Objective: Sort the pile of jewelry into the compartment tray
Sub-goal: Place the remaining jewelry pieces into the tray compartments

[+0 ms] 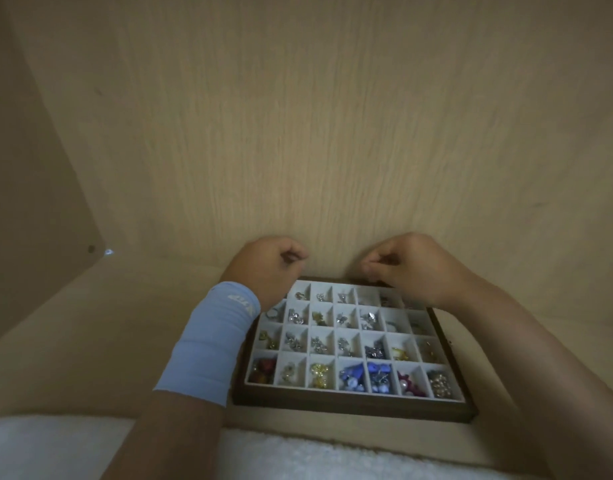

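1 compartment tray (353, 408) is seen, wooden frame with a white insert: 4 rows are counted, 7 cells in the nearest row; part of the far row is hidden by the hands. Jewelry is seen in nearly every visible cell: mostly small silver pieces (295, 341), plus red beads (263, 370) in the near-left cell, yellow-gold pieces (320, 374) two cells over, blue pieces (353, 374) in the next two cells, magenta with pearls after that. 2 hands are in view, both at the tray's far edge. The left hand (267, 268) is held over the far-left corner, fingers curled in, thumb against them; whether anything is held cannot be told. The right hand (412, 268) is held over the far-right part, fingertips (369, 269) bunched together as in a pinch; any held item is too small to be made out. 1 light-blue wristband (215, 337) is worn on the left wrist and covers the tray's left edge. The tray is set on a pale wood board (107, 323), close against a wood-grain back panel (298, 116), with a side panel (28, 168) at left. A white fleecy cloth (55, 448) is laid along the near edge
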Demonstrator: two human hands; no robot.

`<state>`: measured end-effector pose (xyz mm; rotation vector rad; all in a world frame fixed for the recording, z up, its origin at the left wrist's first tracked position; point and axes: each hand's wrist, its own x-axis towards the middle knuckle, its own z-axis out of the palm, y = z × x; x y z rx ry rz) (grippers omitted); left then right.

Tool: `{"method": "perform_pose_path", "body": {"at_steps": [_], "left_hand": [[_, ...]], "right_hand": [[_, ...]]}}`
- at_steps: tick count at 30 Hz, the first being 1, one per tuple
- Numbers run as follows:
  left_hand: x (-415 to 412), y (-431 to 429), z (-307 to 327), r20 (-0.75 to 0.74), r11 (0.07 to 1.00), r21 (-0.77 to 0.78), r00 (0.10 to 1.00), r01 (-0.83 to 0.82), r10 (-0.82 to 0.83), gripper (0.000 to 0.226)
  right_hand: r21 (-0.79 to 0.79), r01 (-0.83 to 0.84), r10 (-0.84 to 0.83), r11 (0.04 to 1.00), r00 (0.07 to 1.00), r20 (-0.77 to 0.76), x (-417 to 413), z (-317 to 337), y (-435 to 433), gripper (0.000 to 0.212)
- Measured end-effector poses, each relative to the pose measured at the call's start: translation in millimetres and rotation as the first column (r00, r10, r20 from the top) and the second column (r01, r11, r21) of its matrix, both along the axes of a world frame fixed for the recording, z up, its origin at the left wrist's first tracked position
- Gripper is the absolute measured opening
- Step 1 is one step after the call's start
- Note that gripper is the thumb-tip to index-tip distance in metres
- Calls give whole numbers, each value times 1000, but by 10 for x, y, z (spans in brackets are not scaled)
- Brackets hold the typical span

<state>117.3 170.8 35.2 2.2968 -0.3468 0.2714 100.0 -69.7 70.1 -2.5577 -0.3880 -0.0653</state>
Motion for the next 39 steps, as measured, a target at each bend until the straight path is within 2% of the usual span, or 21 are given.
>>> {"method": "perform_pose_path", "body": {"at_steps": [4,7,10,12,16,18,22,30,36,39], "left_hand": [[-83,-264,70,13,995,56,996,82,-83,18],[-131,-479,50,26,981,131,989,144,-149,20],[-172,-696,45,31,965,191,982,178,-188,25],[-175,-822,43,13,938,287,979,193,-205,29],[-135,-903,44,-77,876,448,984,177,-159,38],[-125,-880,51,-152,900,398,980,178,-126,50],[-130,-823,63,-281,976,160,955,148,-99,59],[-148,-711,73,-351,977,-105,912,187,-213,57],[-112,-656,37,-398,950,-221,869,221,-294,53],[-91,-638,67,-356,940,-221,876,258,-324,37]], "right_hand": [[-234,221,-198,947,973,115,-210,-7,-495,12],[-410,289,-267,865,957,111,-315,-65,-718,15],[-465,274,-253,842,961,108,-340,-159,-802,18],[-476,264,-240,839,964,112,-311,-228,-800,20],[-508,236,-232,828,970,72,-248,-348,-760,21],[-497,234,-232,836,970,67,-236,-378,-771,20],[-442,252,-245,861,967,76,-246,-396,-802,19],[-361,272,-299,892,954,-20,-270,-350,-780,21],[-395,264,-312,880,948,-63,-249,-333,-731,26],[-408,262,-325,874,941,-91,-256,-267,-702,17]]}}
